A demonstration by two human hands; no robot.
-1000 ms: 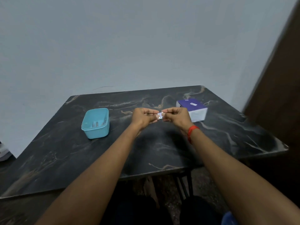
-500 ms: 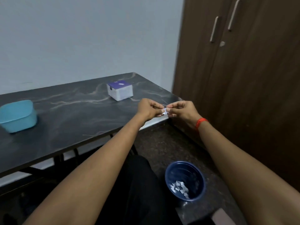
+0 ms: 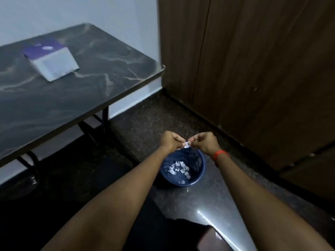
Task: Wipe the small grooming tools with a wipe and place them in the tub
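Both hands are held out over a blue waste bin [image 3: 200, 171] on the floor. My left hand [image 3: 170, 141] and my right hand [image 3: 204, 142] pinch the two ends of a small white wipe packet [image 3: 186, 144] between fingertips, just above the bin's far rim. The bin holds several small white scraps [image 3: 178, 169]. A white box with a purple top [image 3: 52, 60] sits on the dark marble table [image 3: 90, 84] at the upper left. The teal tub and the grooming tools are out of view.
A dark wooden wardrobe [image 3: 253, 69] fills the right side, close behind the bin. The table's corner [image 3: 162, 67] juts toward it. Dark speckled floor [image 3: 145, 120] lies between the table legs and the bin. A red band circles my right wrist [image 3: 220, 154].
The view has swung right and down, away from the table and tub. Both hands, still pinching the small white packet, have moved from above the table to above the blue bin.
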